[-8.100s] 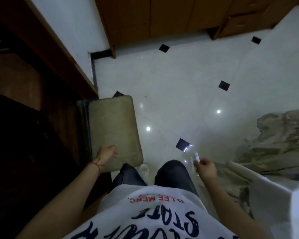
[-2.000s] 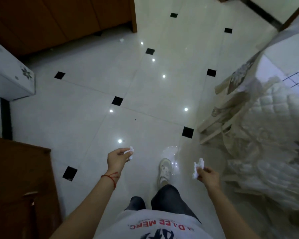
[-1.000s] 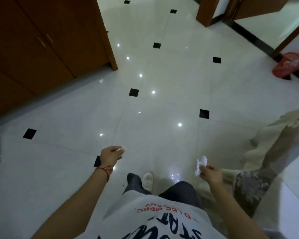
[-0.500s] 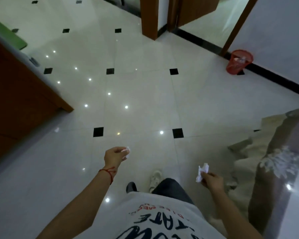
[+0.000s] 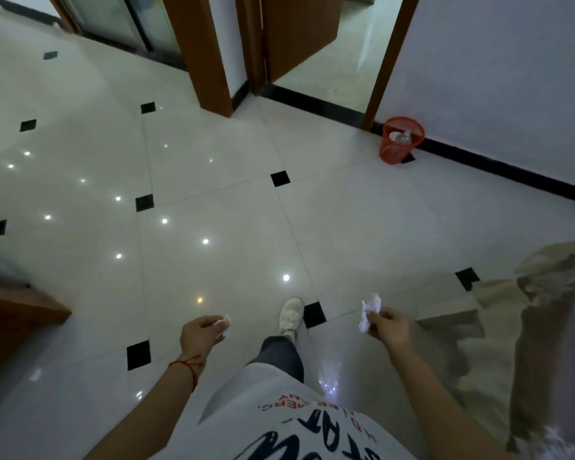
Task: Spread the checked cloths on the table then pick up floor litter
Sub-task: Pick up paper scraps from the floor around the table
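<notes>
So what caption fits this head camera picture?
Both hands, left and right, carry white paper scraps toward a red bin.

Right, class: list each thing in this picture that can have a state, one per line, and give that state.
Left hand: pinching a small white paper scrap.
Right hand: pinching a larger crumpled white paper.
Red mesh bin: upright by the wall, holding a bottle.
Wooden door: open.

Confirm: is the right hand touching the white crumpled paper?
Touching. The head view shows the right hand pinching the crumpled paper by its lower edge, fingertips on it, above the floor.
</notes>
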Available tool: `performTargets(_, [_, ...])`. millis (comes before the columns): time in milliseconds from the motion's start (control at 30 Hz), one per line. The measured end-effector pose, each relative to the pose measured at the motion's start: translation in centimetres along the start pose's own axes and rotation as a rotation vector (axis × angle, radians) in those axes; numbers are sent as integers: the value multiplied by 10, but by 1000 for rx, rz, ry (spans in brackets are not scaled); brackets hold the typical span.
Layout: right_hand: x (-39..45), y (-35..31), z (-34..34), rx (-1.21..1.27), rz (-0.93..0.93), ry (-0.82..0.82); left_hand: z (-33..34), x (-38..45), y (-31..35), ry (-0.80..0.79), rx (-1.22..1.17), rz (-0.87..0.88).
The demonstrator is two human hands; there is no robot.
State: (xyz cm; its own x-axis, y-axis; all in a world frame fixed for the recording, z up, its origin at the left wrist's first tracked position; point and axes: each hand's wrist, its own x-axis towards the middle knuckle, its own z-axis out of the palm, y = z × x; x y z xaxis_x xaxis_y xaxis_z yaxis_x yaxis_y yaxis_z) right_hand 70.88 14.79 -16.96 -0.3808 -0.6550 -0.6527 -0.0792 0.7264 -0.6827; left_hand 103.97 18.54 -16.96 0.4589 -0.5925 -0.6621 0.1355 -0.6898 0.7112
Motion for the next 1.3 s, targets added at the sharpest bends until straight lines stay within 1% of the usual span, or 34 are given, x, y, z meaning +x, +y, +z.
performTargets(100, [40, -35, 0, 50, 25, 45, 41, 44, 60, -30, 38, 11])
performTargets(167, [63, -53, -3, 13, 45, 80, 73, 69, 101, -64, 77, 33])
performTargets(300, [105, -90, -12, -39, 95, 148, 150, 115, 183, -194, 152, 104])
performTargets(400, [134, -112, -21, 13, 144, 196, 215, 138, 237, -295, 175, 153])
performTargets(567, [209, -154, -50, 99, 201, 287, 327, 174, 300, -380, 227, 183])
performTargets(733, [297, -224, -88, 141, 202, 285, 413, 202, 341, -347, 261, 140])
performTargets(967, [406, -342, -133, 181, 175, 270, 486, 236, 397, -268, 282, 78])
performTargets(1133, [479, -416, -146, 179, 135, 279, 528, 280, 429, -235, 285, 17])
performTargets(1300, [555, -470, -150, 220, 152, 327, 604, 341, 495, -269, 283, -3])
